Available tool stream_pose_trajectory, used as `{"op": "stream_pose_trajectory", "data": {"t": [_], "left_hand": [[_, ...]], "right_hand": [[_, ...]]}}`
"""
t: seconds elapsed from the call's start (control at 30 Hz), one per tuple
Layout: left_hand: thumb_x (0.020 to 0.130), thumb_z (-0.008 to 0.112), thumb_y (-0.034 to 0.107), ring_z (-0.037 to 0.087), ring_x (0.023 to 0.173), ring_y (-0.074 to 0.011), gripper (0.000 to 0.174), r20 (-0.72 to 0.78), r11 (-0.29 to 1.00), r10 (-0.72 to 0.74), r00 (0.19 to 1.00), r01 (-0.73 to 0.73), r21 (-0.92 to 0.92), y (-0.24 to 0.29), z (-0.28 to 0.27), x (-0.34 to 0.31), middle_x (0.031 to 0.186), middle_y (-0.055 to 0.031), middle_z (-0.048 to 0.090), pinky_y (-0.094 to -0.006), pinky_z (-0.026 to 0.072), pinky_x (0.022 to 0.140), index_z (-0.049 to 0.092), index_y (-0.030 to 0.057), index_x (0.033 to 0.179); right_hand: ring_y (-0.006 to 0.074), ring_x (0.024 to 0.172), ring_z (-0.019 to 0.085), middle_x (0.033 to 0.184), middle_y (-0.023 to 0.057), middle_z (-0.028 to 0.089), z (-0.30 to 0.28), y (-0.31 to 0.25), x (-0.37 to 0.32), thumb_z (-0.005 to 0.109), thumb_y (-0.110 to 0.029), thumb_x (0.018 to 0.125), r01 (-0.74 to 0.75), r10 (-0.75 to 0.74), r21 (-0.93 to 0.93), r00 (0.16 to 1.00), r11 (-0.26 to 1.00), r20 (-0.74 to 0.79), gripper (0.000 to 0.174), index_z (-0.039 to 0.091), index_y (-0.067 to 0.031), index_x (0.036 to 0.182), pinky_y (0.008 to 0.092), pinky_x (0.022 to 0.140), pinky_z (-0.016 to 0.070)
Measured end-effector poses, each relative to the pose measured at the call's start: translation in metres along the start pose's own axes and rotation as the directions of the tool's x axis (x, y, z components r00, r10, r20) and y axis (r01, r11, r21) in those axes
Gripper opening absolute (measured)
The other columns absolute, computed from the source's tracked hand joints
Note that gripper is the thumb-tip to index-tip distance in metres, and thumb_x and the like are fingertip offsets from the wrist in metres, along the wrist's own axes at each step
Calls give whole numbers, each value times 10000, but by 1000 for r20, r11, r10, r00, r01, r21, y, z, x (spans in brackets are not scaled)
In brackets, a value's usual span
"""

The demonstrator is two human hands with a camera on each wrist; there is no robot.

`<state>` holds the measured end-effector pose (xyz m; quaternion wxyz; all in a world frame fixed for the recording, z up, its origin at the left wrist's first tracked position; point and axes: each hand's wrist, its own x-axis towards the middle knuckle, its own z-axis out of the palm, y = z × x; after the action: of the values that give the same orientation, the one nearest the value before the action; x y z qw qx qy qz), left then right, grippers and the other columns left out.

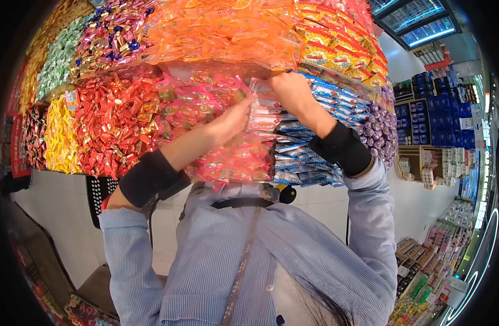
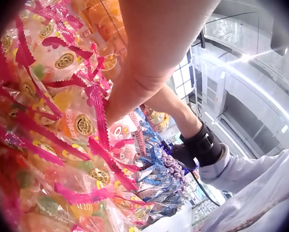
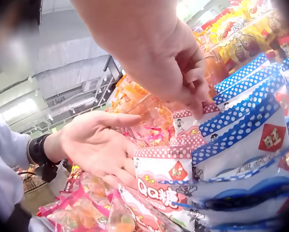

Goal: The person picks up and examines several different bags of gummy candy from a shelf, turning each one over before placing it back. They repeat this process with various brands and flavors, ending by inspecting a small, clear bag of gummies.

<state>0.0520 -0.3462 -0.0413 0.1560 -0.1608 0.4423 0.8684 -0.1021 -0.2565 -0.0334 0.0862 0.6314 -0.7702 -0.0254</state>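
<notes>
In the head view my left hand [image 1: 234, 118] reaches over pink-wrapped jelly candies [image 1: 225, 160]. Seen from the right wrist, that hand [image 3: 96, 142] has its palm turned up and fingers extended, the tips against a pink-and-white QQ candy packet [image 3: 159, 176] standing in a row. My right hand [image 1: 293, 92] is at the far end of this row. Its curled fingertips pinch the dotted top edge of another pink-and-white candy packet [image 3: 183, 125]. Blue-and-white dotted packets [image 3: 238, 137] stand close beside it. The left fingertips are hidden in the left wrist view.
Orange packets [image 1: 222, 32] and yellow-red packets [image 1: 336, 46] fill the raised bin behind. Red candies [image 1: 116, 119] lie to the left, purple round candies [image 1: 379, 127] to the right. A clear divider [image 1: 342, 79] edges the back bins. Stocked shelves [image 1: 437, 117] stand far right.
</notes>
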Motion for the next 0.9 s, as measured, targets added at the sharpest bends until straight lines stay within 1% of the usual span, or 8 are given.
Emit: {"op": "stream_pose_trajectory", "data": {"t": [0.2, 0.3, 0.4, 0.43, 0.53, 0.63, 0.73, 0.9], "left_hand": [[886, 222, 551, 64, 1344, -271, 789, 32, 1000, 6, 999, -7, 19, 2, 0, -3, 1441, -183, 91, -369, 30, 1087, 47, -53, 1363], [886, 221, 550, 65, 1344, -273, 789, 49, 1000, 16, 999, -17, 15, 5, 3, -5, 1441, -183, 92, -368, 36, 1087, 49, -54, 1362], [884, 225, 555, 64, 1343, -273, 797, -29, 1000, -7, 1000, 6, -21, 5, 5, -4, 1440, -186, 89, -362, 41, 1086, 39, -55, 1362], [883, 228, 558, 62, 1344, -272, 802, -67, 999, -19, 998, 16, -40, 4, 7, -3, 1440, -188, 87, -359, 42, 1086, 33, -56, 1362], [873, 255, 575, 41, 1344, -270, 842, 140, 1000, 9, 990, -11, 13, -2, -12, 5, 1440, -201, 52, -354, 38, 1084, -18, -57, 1358], [885, 268, 554, 145, 1330, -246, 798, -85, 999, -44, 995, 43, -21, 3, 4, -7, 1428, -183, 151, -336, 104, 1078, 57, -46, 1367], [894, 274, 537, 255, 1289, -222, 738, -127, 999, -1, 992, -4, -40, 4, 12, -10, 1386, -150, 281, -327, 158, 1062, 183, -35, 1352], [886, 271, 555, 281, 1267, -220, 734, -43, 999, 36, 998, -35, 4, -5, 3, -1, 1353, -135, 339, -344, 146, 1062, 257, -34, 1324]], "right_hand": [[297, 649, 619, 660, 138, 611, -4, 0, -2, 600, -112, 655, -16, 17, 42, 1000, 999, -7, 83, 633, -48, 696, 379, 558, 491], [311, 654, 605, 680, 139, 609, -16, 3, -11, 573, -141, 729, 1, 32, 261, 992, 965, -125, 97, 612, -52, 736, 399, 564, 474], [325, 709, 603, 707, 142, 613, -8, 6, -22, 611, -168, 699, 46, -75, 366, 995, 930, 66, 130, 616, -51, 755, 405, 595, 478], [322, 706, 604, 707, 144, 613, -5, 4, -25, 610, -172, 704, 40, -80, 370, 992, 928, 94, 131, 617, -51, 757, 406, 594, 478], [314, 693, 608, 705, 151, 614, 5, -4, -25, 605, -170, 709, 32, -82, 330, 987, 943, 138, 127, 623, -53, 753, 406, 585, 479], [311, 671, 611, 698, 158, 613, 10, -5, -21, 598, -146, 691, 11, -38, 208, 992, 978, 124, 102, 629, -54, 722, 404, 565, 479], [314, 644, 609, 684, 159, 608, 8, -4, -18, 592, -124, 671, -24, 10, 137, 994, 990, 105, 76, 628, -57, 675, 404, 545, 477], [313, 638, 606, 671, 147, 604, 18, -7, -20, 596, -125, 669, -2, -4, 131, 999, 991, 42, 58, 632, -80, 676, 393, 546, 479]]}}
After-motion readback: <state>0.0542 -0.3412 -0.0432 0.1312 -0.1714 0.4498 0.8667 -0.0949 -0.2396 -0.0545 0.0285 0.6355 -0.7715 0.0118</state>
